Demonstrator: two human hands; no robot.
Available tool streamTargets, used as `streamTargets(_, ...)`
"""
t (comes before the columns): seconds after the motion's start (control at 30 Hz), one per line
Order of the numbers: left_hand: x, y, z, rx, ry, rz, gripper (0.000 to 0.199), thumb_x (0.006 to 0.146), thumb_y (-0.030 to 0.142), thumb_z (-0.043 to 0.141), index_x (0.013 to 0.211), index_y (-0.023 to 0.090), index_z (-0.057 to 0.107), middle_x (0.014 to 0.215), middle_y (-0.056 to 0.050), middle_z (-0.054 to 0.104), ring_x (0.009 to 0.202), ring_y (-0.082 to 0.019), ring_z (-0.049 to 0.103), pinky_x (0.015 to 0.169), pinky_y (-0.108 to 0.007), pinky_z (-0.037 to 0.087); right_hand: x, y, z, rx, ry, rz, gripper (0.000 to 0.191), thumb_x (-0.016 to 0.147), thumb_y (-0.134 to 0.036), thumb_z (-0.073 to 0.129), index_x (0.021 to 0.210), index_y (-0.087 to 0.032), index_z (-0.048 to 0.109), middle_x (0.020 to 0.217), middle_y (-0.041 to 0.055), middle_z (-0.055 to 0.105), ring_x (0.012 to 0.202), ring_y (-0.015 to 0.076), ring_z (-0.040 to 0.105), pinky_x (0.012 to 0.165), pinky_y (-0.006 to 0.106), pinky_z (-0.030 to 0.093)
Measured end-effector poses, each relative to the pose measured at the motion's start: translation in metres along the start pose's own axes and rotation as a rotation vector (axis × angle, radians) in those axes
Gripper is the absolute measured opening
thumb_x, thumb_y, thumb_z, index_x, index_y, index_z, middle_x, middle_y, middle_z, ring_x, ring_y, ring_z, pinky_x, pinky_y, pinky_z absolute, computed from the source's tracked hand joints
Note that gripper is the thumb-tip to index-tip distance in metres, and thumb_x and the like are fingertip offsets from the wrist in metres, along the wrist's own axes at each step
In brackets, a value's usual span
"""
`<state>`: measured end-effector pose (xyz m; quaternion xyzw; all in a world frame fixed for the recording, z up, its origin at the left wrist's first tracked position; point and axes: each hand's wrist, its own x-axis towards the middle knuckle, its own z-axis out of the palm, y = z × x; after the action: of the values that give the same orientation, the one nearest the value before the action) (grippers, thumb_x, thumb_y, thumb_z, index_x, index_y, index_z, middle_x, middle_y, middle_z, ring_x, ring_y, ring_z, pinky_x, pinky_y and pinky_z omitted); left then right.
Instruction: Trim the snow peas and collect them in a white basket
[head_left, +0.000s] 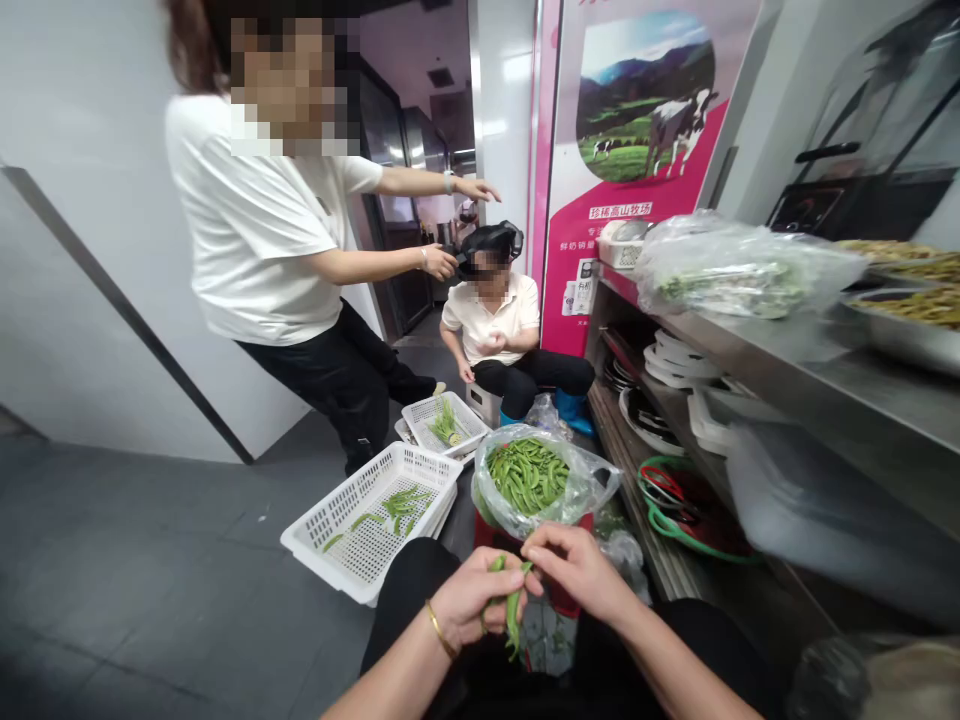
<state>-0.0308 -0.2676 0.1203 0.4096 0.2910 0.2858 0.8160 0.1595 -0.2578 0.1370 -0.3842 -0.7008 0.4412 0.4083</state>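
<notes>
My left hand (474,592), with a gold bangle at the wrist, is closed around a few green pea pods (513,618) that hang from its fingers. My right hand (583,570) meets it from the right, its thumb and forefinger pinched at the upper end of a pod. Just beyond my hands, a clear plastic bag (585,487) stands open, heaped with green pea pods (529,472). To the left is a white perforated basket (319,537) with some loose pods (405,503) on its bottom.
Behind that basket, another white basket (474,425) holds a green bunch. A seated person (495,330) in blue boots faces me; a standing person (255,230) reaches to their headgear. Metal shelving (750,350) with dishes and bagged greens runs along my right.
</notes>
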Motion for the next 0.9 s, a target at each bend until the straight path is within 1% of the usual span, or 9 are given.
streamTargets(0.1, -0.003, 0.003, 0.005, -0.006, -0.02, 0.01, 0.033, 0.074, 0.038, 0.07, 0.083, 0.006, 0.068, 0.048, -0.001, 0.056, 0.029, -0.001, 0.023, 0.032, -0.018, 0.011, -0.002, -0.008, 0.007, 0.04, -0.044, -0.02, 0.03, 0.085, -0.04, 0.057, 0.069, -0.015, 0.061, 0.062, 0.0014, 0.061, 0.06, 0.0131, 0.057, 0.062, 0.025, 0.046)
streamTargets(0.23, -0.005, 0.001, 0.01, -0.047, 0.005, 0.058, 0.028, 0.074, 0.036, 0.07, 0.077, 0.008, 0.065, 0.048, -0.001, 0.057, 0.029, -0.001, 0.024, 0.032, -0.018, 0.012, -0.006, -0.003, 0.01, 0.305, -0.13, 0.11, 0.031, 0.083, -0.045, 0.058, 0.079, -0.014, 0.062, 0.064, 0.0023, 0.064, 0.055, 0.0122, 0.056, 0.056, 0.025, 0.045)
streamTargets(0.3, -0.004, 0.0, 0.01, -0.049, 0.029, 0.076, 0.028, 0.074, 0.036, 0.071, 0.076, 0.009, 0.064, 0.049, -0.001, 0.057, 0.029, -0.001, 0.025, 0.032, -0.018, 0.013, -0.007, 0.001, 0.008, 0.319, -0.115, 0.126, 0.03, 0.082, -0.044, 0.06, 0.08, -0.014, 0.061, 0.065, 0.0022, 0.064, 0.056, 0.0123, 0.056, 0.057, 0.025, 0.045)
streamTargets(0.4, -0.002, -0.002, 0.009, -0.039, 0.05, 0.072, 0.028, 0.075, 0.034, 0.07, 0.078, 0.007, 0.065, 0.05, -0.003, 0.059, 0.029, -0.001, 0.026, 0.033, -0.019, 0.014, -0.007, 0.001, 0.005, 0.054, -0.032, 0.043, 0.022, 0.084, -0.036, 0.059, 0.074, -0.016, 0.059, 0.067, 0.0014, 0.062, 0.061, 0.0127, 0.055, 0.059, 0.024, 0.043)
streamTargets(0.53, 0.005, -0.003, 0.011, -0.138, 0.097, 0.012, 0.029, 0.072, 0.035, 0.072, 0.075, 0.008, 0.063, 0.048, 0.0, 0.055, 0.029, 0.0, 0.022, 0.034, -0.019, 0.008, -0.006, -0.001, 0.01, -0.435, 0.063, -0.212, 0.022, 0.091, -0.023, 0.047, 0.071, -0.017, 0.055, 0.072, 0.0025, 0.057, 0.066, 0.0136, 0.053, 0.063, 0.026, 0.041)
streamTargets(0.63, 0.012, -0.004, 0.015, -0.251, 0.177, -0.006, 0.032, 0.068, 0.036, 0.075, 0.073, 0.008, 0.061, 0.049, 0.002, 0.052, 0.03, 0.002, 0.02, 0.035, -0.018, 0.005, -0.006, 0.002, 0.016, -0.671, 0.141, -0.371, 0.023, 0.094, -0.018, 0.039, 0.076, -0.017, 0.053, 0.073, 0.0036, 0.054, 0.064, 0.0149, 0.051, 0.061, 0.028, 0.039)
streamTargets(0.77, 0.018, -0.003, 0.006, -0.241, 0.34, 0.077, 0.037, 0.063, 0.038, 0.078, 0.074, 0.009, 0.058, 0.048, 0.004, 0.05, 0.031, 0.001, 0.023, 0.035, -0.017, 0.009, -0.01, 0.005, 0.001, -0.606, 0.243, -0.421, 0.018, 0.094, -0.017, 0.04, 0.082, -0.018, 0.053, 0.076, 0.0038, 0.056, 0.071, 0.0153, 0.054, 0.067, 0.027, 0.042)
streamTargets(0.83, 0.017, 0.002, -0.004, -0.172, 0.442, 0.167, 0.038, 0.062, 0.039, 0.078, 0.073, 0.011, 0.056, 0.049, 0.003, 0.053, 0.032, 0.0, 0.025, 0.035, -0.016, 0.013, -0.015, 0.007, -0.019, -0.548, 0.317, -0.367, 0.016, 0.094, -0.02, 0.043, 0.082, -0.018, 0.053, 0.077, 0.0037, 0.057, 0.073, 0.0154, 0.056, 0.07, 0.026, 0.044)
streamTargets(0.9, 0.014, 0.01, -0.011, -0.08, 0.529, 0.248, 0.037, 0.064, 0.041, 0.076, 0.073, 0.012, 0.054, 0.048, 0.004, 0.053, 0.031, -0.001, 0.027, 0.034, -0.016, 0.015, -0.022, 0.006, -0.039, -0.541, 0.329, -0.257, 0.017, 0.094, -0.024, 0.045, 0.079, -0.019, 0.054, 0.075, 0.0033, 0.057, 0.071, 0.0153, 0.056, 0.069, 0.026, 0.044)
